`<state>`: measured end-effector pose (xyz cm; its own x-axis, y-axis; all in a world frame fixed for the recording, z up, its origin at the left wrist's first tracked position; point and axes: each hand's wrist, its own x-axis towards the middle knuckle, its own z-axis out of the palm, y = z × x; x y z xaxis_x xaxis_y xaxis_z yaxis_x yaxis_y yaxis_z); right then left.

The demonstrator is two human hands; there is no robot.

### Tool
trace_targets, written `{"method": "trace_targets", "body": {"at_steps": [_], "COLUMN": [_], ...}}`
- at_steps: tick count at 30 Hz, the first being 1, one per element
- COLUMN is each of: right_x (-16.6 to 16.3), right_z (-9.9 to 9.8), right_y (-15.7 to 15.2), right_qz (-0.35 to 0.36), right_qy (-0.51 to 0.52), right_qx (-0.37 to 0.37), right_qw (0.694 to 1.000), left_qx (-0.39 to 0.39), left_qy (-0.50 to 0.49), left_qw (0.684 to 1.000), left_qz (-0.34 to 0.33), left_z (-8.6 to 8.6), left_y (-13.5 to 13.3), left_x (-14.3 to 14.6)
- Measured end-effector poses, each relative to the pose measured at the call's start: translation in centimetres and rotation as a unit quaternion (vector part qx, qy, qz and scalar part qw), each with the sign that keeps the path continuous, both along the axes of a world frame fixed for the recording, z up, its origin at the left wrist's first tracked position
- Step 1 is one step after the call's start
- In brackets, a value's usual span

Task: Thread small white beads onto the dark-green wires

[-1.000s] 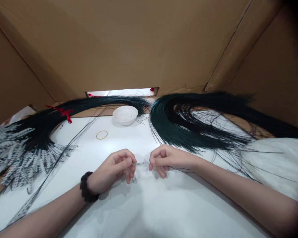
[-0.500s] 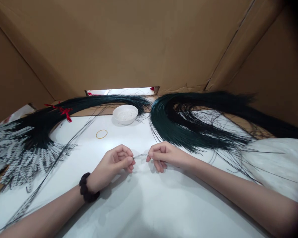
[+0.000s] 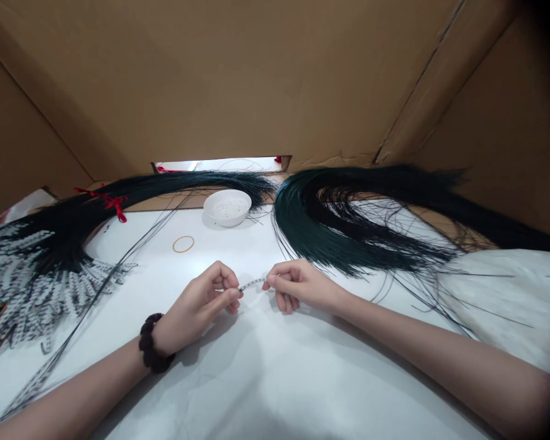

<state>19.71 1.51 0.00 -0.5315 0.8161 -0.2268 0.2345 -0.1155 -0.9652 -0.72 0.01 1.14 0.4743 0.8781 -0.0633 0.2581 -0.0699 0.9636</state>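
My left hand (image 3: 201,300) and my right hand (image 3: 293,283) face each other low over the white table (image 3: 275,379). Both pinch the ends of a short beaded strand (image 3: 253,283), white beads on a thin dark wire, held level between the fingertips. A black scrunchie (image 3: 152,349) is on my left wrist. Behind my right hand lies a big curved bundle of dark green wires (image 3: 348,226). A white bowl (image 3: 227,206) with small white beads stands beyond my hands.
A yellow rubber band (image 3: 183,244) lies on the table left of the bowl. At the far left is a bundle of wires with beaded ends (image 3: 41,287), tied with a red ribbon (image 3: 112,201). Cardboard walls (image 3: 238,79) close in the back and sides.
Both hands have moved slightly away from me and to the left with the beaded strand still pinched between them; the strand now tilts a little.
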Motion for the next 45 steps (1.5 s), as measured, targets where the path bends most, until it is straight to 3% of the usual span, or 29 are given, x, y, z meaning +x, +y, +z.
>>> {"method": "trace_targets", "body": {"at_steps": [7, 10, 13, 17, 23, 28, 31, 35, 39, 42, 45], "right_x": [0.0, -0.1, -0.4, -0.4, -0.6, -3.0, -4.7, -4.2, 1.5, 5.8, 6.3], "right_z": [0.1, 0.1, 0.1, 0.1, 0.6, 1.7, 2.8, 5.3, 8.6, 10.8, 12.2], "right_y": [0.0, -0.2, -0.6, -1.0, -1.0, -0.7, -0.1, 2.0, 5.0, 7.7, 11.3], "right_qz": [0.001, -0.009, -0.029, -0.053, -0.008, 0.080, 0.102, 0.114, 0.044, -0.054, -0.094], "right_qy": [-0.007, -0.001, -0.013, -0.072, -0.188, -0.234, -0.193, -0.172, -0.215, -0.264, -0.335], "right_qx": [0.006, 0.012, 0.040, 0.154, 0.297, 0.319, 0.275, 0.152, 0.121, 0.171, 0.245], "right_qw": [1.000, 1.000, 0.999, 0.984, 0.936, 0.915, 0.936, 0.967, 0.968, 0.948, 0.905], "left_qx": [0.020, 0.094, 0.215, 0.296, 0.250, 0.210, 0.169, 0.172, 0.146, 0.123, 0.120], "left_qy": [-0.001, 0.067, 0.151, 0.215, 0.314, 0.349, 0.349, 0.349, 0.372, 0.387, 0.399], "left_qw": [1.000, 0.993, 0.965, 0.930, 0.916, 0.913, 0.921, 0.921, 0.916, 0.903, 0.894], "left_qz": [0.006, 0.015, 0.014, 0.024, -0.017, -0.028, -0.027, -0.027, 0.036, 0.138, 0.168], "left_z": [-0.3, -0.4, -0.5, -0.4, 1.0, 1.4, 1.9, 4.1, 6.3, 6.8, 6.6], "left_y": [0.2, 0.0, -0.3, -0.6, -0.5, -1.0, -1.0, -0.4, -0.6, -1.6, -2.8], "left_x": [-0.2, -0.3, -0.3, -0.4, -0.6, 0.4, 0.2, -3.3, -9.7, -14.0, -16.3]}}
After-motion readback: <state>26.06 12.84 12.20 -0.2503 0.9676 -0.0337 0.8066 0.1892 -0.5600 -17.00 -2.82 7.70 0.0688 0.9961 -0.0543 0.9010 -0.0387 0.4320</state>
